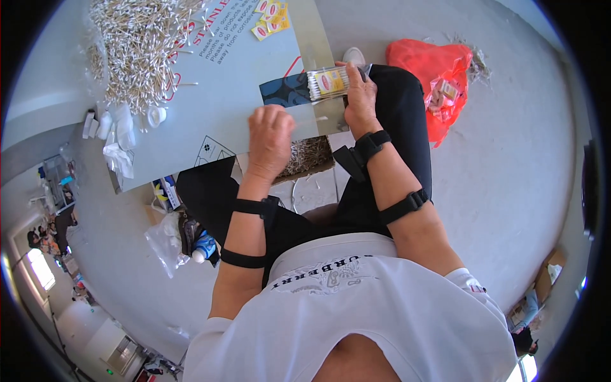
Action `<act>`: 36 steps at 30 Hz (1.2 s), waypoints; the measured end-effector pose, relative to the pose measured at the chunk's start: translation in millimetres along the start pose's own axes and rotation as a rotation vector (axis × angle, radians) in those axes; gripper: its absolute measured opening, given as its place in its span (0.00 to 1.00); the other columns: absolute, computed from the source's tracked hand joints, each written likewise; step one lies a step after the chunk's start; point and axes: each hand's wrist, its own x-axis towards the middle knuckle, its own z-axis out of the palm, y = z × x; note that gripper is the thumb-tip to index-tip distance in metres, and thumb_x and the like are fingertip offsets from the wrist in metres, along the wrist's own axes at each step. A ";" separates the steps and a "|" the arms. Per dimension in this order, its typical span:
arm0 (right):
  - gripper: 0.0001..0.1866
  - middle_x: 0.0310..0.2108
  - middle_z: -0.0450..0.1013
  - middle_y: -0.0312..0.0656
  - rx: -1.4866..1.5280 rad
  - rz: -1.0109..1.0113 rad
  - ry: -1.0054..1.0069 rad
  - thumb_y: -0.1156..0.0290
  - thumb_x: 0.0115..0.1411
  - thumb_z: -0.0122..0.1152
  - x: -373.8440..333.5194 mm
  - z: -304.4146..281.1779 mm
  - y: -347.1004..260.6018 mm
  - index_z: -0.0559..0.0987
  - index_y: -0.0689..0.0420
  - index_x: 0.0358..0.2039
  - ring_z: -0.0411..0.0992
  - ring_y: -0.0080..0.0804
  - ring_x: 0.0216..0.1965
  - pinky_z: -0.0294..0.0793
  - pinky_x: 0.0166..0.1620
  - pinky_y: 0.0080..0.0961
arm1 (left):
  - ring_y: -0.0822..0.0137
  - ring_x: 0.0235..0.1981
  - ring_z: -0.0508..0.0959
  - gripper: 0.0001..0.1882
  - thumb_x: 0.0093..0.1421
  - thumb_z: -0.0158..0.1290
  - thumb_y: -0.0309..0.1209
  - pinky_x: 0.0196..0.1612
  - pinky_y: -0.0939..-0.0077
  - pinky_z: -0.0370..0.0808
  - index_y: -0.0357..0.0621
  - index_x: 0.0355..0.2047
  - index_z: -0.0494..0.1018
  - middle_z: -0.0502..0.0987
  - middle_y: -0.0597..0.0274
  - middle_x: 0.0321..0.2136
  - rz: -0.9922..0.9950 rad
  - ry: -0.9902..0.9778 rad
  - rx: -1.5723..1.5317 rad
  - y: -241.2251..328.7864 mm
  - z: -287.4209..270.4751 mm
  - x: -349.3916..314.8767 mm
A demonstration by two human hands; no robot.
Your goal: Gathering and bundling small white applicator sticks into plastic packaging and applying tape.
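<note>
My right hand [361, 99] grips a clear pack of cotton swabs [328, 83] with a yellow and red label card, at the table's right edge. The swabs lie side by side in the pack. Just left of it, a dark blue patterned sheet [284, 91] lies on the table. My left hand [270, 141] is closed near the front edge, its fingers curled, apart from the pack; whatever they hold is hidden. A large heap of loose cotton swabs [137, 54] covers the far left of the table. Several yellow label cards [272, 19] lie at the far side.
Below the table [223, 89] edge, a cardboard box [304, 173] holds many swabs between my legs. A red plastic bag [414, 63] with packs in it lies on the floor at right. White rolls and crumpled plastic [119, 156] sit at the table's left corner.
</note>
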 end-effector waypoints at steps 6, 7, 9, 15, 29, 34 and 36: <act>0.19 0.35 0.77 0.40 0.007 -0.002 0.008 0.59 0.62 0.58 -0.7 0.6 0.8 0.79 0.65 0.41 0.75 0.26 0.34 0.74 0.41 0.23 | 0.59 0.40 0.68 0.07 0.51 0.56 0.26 0.45 0.64 0.64 0.44 0.27 0.68 0.70 0.63 0.33 -0.071 -0.016 0.149 -12.1 -14.8 22.6; 0.19 0.35 0.77 0.40 0.007 -0.002 0.008 0.59 0.62 0.58 -0.7 0.9 1.3 0.79 0.65 0.41 0.75 0.26 0.34 0.74 0.41 0.23 | 0.59 0.40 0.68 0.07 0.51 0.56 0.26 0.45 0.64 0.64 0.44 0.27 0.68 0.70 0.63 0.33 -0.072 -0.015 0.149 -14.3 -12.1 24.3; 0.19 0.35 0.77 0.40 0.024 -0.012 -0.002 0.59 0.62 0.58 -0.3 1.2 2.6 0.79 0.65 0.41 0.75 0.25 0.34 0.74 0.41 0.22 | 0.57 0.41 0.68 0.06 0.52 0.55 0.26 0.45 0.63 0.64 0.43 0.28 0.69 0.70 0.62 0.34 -0.039 -0.036 0.145 -17.4 -6.8 26.1; 0.17 0.34 0.77 0.39 0.005 -0.011 0.037 0.62 0.63 0.57 -2.1 3.1 -0.7 0.81 0.65 0.37 0.74 0.25 0.34 0.72 0.41 0.22 | 0.58 0.39 0.69 0.07 0.50 0.56 0.27 0.43 0.63 0.65 0.44 0.27 0.68 0.70 0.63 0.32 -0.028 -0.019 0.154 -11.2 3.7 30.7; 0.19 0.34 0.76 0.41 -0.019 0.026 0.013 0.59 0.62 0.57 -1.9 1.1 -0.5 0.79 0.64 0.41 0.75 0.28 0.34 0.75 0.40 0.24 | 0.53 0.68 0.48 0.29 0.68 0.41 0.38 0.67 0.61 0.47 0.38 0.65 0.50 0.49 0.44 0.65 -0.442 0.438 -0.912 29.8 70.4 59.9; 0.19 0.36 0.76 0.40 -0.047 0.076 -0.045 0.59 0.63 0.55 -1.3 -6.7 -11.3 0.78 0.63 0.43 0.74 0.26 0.37 0.73 0.43 0.23 | 0.57 0.68 0.47 0.29 0.69 0.39 0.39 0.67 0.63 0.47 0.38 0.65 0.49 0.46 0.45 0.66 -0.456 0.470 -0.962 35.3 73.3 67.2; 0.19 0.40 0.75 0.39 -0.290 -0.192 0.120 0.59 0.64 0.54 3.3 -16.0 -18.1 0.77 0.63 0.46 0.71 0.23 0.42 0.69 0.45 0.20 | 0.58 0.68 0.48 0.28 0.70 0.37 0.38 0.67 0.64 0.47 0.38 0.65 0.49 0.48 0.45 0.66 -0.455 0.502 -1.003 36.3 72.0 67.5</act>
